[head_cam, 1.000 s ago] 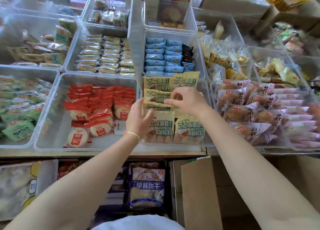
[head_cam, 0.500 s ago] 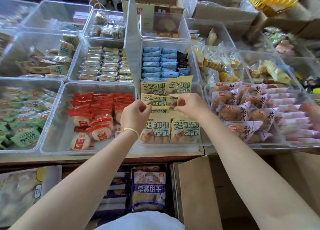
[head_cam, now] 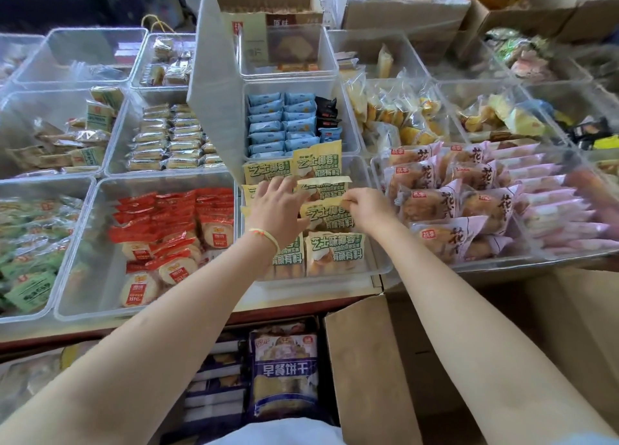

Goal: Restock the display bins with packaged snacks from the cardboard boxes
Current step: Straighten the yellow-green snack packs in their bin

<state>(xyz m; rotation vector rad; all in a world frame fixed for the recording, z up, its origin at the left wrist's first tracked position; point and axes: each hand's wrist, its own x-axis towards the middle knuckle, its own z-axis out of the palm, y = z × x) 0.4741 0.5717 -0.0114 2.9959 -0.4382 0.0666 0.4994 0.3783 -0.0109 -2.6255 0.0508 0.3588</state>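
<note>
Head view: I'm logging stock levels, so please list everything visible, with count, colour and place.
Yellow-green snack packs: about eight, centre front bin.
Red-topped cracker packs: many, bin to the left of centre.
Blue packs: many, bin behind centre.
Pink bread packs: many, right bin.
Green packs: many, far-left bin.
Cardboard box: one, brown, below the shelf on the right.
Biscuit bag: one, dark blue, below the shelf.
Left hand: rests on the yellow-green packs.
Right hand: pinches one pack's top edge.
</note>
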